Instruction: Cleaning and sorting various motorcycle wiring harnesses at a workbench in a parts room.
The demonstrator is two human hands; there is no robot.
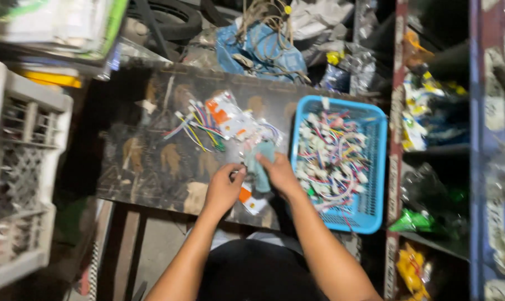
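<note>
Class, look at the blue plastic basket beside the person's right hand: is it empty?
No, the blue basket is heaped with white connectors and coloured wires, lying just right of the right hand.

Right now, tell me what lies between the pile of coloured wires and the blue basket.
In the head view, clear packets with orange-and-white parts lie between the wire pile and the blue basket.

Light falls from above onto my worn dark wooden board (152,161), leaving the floor beneath and the shelves at my right in deep shadow. Everything is motion-blurred, the white plastic crate (18,167) at the left edge worst, smeared and stretched.
</note>
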